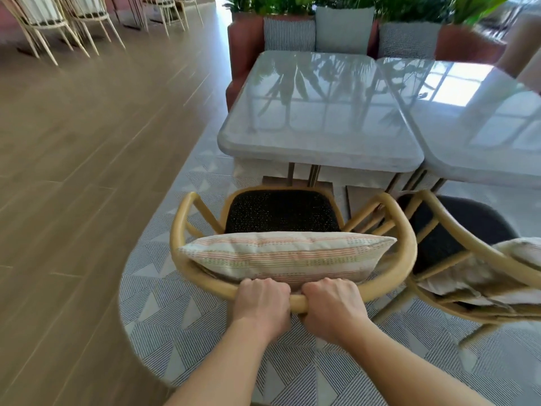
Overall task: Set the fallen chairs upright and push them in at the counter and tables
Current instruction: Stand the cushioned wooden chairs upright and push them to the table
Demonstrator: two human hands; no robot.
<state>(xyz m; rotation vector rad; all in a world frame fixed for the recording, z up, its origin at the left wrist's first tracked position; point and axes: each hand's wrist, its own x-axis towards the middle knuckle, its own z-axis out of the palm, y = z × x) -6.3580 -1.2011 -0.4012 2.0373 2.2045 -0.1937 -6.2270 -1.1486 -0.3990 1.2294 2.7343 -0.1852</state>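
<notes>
I count two hands on one chair. My left hand (262,303) and right hand (333,306) are both curled round the middle of the chair's (181,230) back rail, knuckles up, side by side, with a short stretch of rail showing between them.

That chair stands upright on its legs and faces the left table (316,112). Its seat is near that table's near edge and not under the top. A second chair (474,218) of the same make stands just to the right; I cannot tell whether the two touch.

Each chair has one cushion. The striped cushion (287,256) leans against the back I am holding, and a paler cushion (521,250) sits in the other chair, blurred.

There are two tables, the right table (483,112) butted against the left. At the far side is one bench (244,48) carrying three back pillows (344,27), with plants (409,7) behind. More chairs (44,22) stand far left, too blurred to count.

The chair frames are honey-coloured bentwood, a round rail sweeping in one curve into both arms. The seats are dark, speckled and rounded. The tabletops are pale, glossy, stone-like slabs with rounded corners, and they mirror leaves and a window. The bench is terracotta. The rug (164,288) is grey with hatched triangles and a curved edge, and it lies on a wood-plank floor (87,142).
</notes>
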